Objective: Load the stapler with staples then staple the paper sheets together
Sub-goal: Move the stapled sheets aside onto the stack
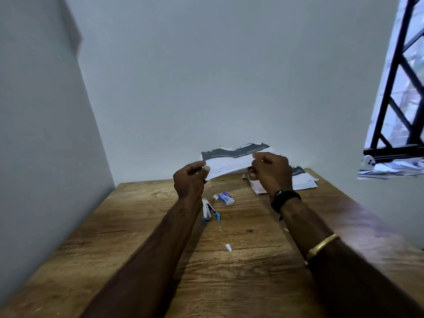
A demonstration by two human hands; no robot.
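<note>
Both hands hold up a set of printed paper sheets [231, 160], white with a dark band along the top, above the far part of the wooden table [229, 271]. My left hand [191, 177] pinches their left edge and my right hand [271, 173] grips the right edge. Below my left wrist a blue and white stapler [210, 213] lies on the table, partly hidden by the forearm. A small blue and white staple box [226, 198] rests just beyond it, near a torn flap.
More printed sheets [302, 182] lie stacked at the table's far right, behind my right hand. Small paper scraps [228, 246] dot the tabletop. Walls close in at the left and back. A barred window [403, 88] with clutter on its sill stands at the right.
</note>
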